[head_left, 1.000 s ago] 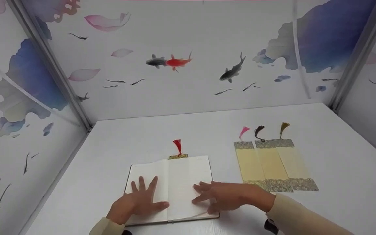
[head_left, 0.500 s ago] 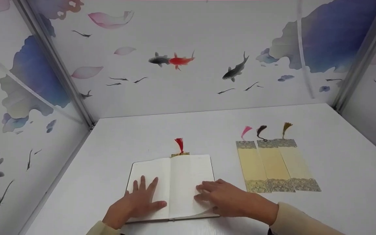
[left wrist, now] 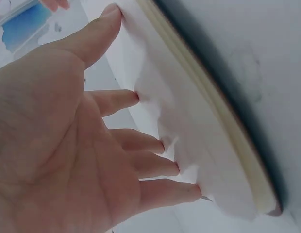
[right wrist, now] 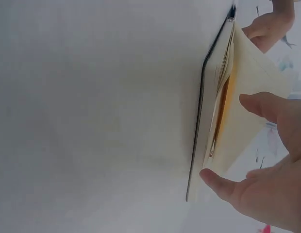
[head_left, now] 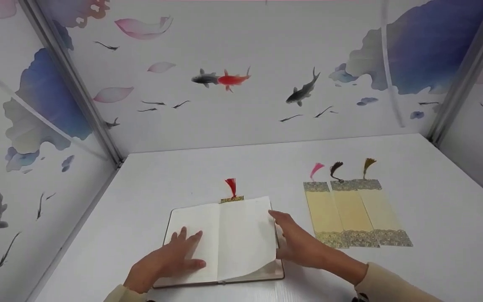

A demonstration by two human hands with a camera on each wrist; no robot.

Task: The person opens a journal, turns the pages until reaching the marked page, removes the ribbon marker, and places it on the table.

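Note:
An open notebook (head_left: 245, 235) with blank pages lies on the white table. My left hand (head_left: 174, 256) rests with spread fingers on its left page, and the left wrist view shows the fingertips (left wrist: 158, 144) pressing the paper. At the right page's outer edge is my right hand (head_left: 302, 243), thumb and forefinger extended and apart. That page bows up at its lower right corner. A bookmark (head_left: 232, 199) with a red tassel (head_left: 231, 187) sticks out past the top edge; in the right wrist view a yellowish strip (right wrist: 225, 107) shows beneath the raised page.
To the right lie three yellow bookmarks side by side: one with a pink tassel (head_left: 317, 170), one with a dark tassel (head_left: 336, 170), one with a golden-brown tassel (head_left: 368, 166). White panels (head_left: 258, 121) printed with fish and petals enclose the table.
My right hand has moved from lying on the right page out to its edge, and the page's lower corner has lifted. The left hand has shifted slightly left on its page.

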